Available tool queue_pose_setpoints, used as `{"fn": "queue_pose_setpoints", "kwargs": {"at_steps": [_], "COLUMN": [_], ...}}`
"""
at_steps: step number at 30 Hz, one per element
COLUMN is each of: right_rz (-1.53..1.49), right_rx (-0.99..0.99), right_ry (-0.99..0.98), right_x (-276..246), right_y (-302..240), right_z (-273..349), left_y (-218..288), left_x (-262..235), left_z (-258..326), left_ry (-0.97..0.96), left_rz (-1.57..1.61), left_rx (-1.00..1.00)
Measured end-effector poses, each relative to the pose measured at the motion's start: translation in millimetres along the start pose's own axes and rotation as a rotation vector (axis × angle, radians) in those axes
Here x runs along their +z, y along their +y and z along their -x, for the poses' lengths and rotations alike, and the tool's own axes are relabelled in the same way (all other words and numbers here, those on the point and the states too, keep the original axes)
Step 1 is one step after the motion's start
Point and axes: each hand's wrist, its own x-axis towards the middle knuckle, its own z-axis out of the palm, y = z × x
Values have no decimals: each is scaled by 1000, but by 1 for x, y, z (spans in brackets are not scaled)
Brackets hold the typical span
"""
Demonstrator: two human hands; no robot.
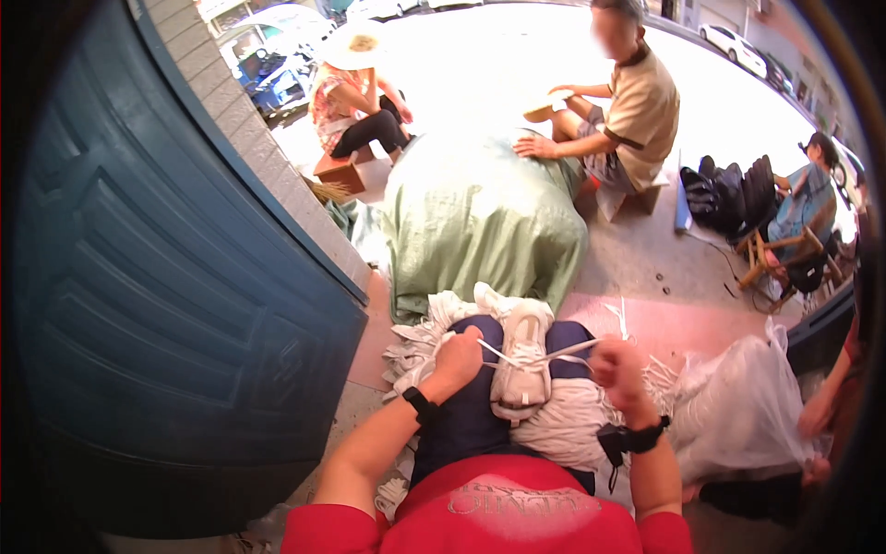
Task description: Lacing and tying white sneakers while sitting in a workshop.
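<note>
A pale beige-white sneaker (pixel 521 392) rests between my thighs, with white laces (pixel 570 350) crossing over its upper. My left hand (pixel 459 358) is closed on one lace, left of the shoe. On the other side, my right hand (pixel 618 367) grips the other lace, which runs out taut from the shoe. Both laces stretch sideways from the sneaker, and no bow shows in them. Under my right forearm, a thick bundle of white laces (pixel 560 432) lies over my leg. More white shoes or laces (pixel 413 343) are heaped beside my left knee; which, I cannot tell.
Ahead stands a heap under a green cloth (pixel 480 226), with two people seated behind it. A clear plastic bag (pixel 738 392) sits at my right, near another person's arm (pixel 831 392). A blue panelled door (pixel 185 268) fills the left side. Another person (pixel 801 203) sits far right by black bags (pixel 729 194).
</note>
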Motion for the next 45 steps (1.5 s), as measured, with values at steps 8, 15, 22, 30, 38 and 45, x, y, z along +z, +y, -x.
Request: {"fn": "queue_pose_setpoints", "kwargs": {"at_steps": [8, 15, 22, 30, 38, 45], "right_rz": [-204, -409, -61, -247, 853, 1357], "right_rx": [-812, -677, -890, -533, -193, -407], "right_ry": [-333, -558, 371, 23, 189, -143], "right_x": [35, 75, 27, -170, -76, -29], "right_y": [-165, -166, -160, -116, 22, 85], "right_z": [99, 90, 77, 87, 8, -5], "left_y": [35, 98, 37, -113, -1, 24], "left_x": [32, 10, -67, -207, -80, -10], "left_z": [-3, -38, -53, -72, -27, 16], "left_ry": [-367, -773, -483, 173, -424, -622], "left_rz": [65, 470, 1247, 1646, 896, 608], "left_rx": [54, 756, -185, -573, -735, -142]}}
